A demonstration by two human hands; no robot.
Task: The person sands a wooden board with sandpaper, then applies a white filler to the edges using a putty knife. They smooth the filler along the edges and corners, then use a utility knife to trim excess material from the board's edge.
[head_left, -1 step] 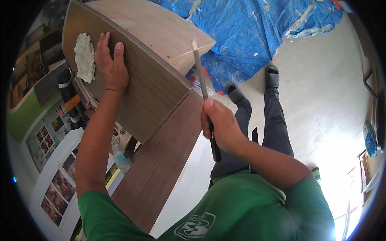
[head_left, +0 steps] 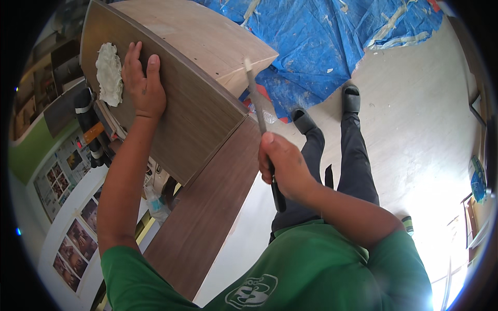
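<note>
While the left hand (head_left: 145, 85) is laid flat on the broad face of a dark brown wooden panel (head_left: 192, 116), with its fingers extended, its thumb spread apart and nothing grasped, a long, narrow tool (head_left: 256, 98) is gripped in the right hand (head_left: 286, 163). The right fingers are closed around the tool near the junction of its grey shaft and dark handle (head_left: 279, 196); the shaft is directed upward and slightly to the left, and a pale tip is seen at its upper end. The tool is held between the panel and the person's legs. On the panel's face, just beside the left hand's outer edge, a thick, uneven patch of whitish paste (head_left: 110, 75) is borne; whether it is touched by the hand cannot be told. Behind the panel's upper edge, a pale wooden surface (head_left: 207, 39) marked with small dark spots is shown. Below the panel, a reddish-brown board (head_left: 212, 197) is seen running obliquely toward the person. A creased blue sheet (head_left: 311, 62) is spread over part of the light floor (head_left: 410, 103), and dark slippers (head_left: 351, 99) are worn near its edge. At the lower left, printed photographs (head_left: 75, 249) are mounted on a white sheet (head_left: 52, 236).
</note>
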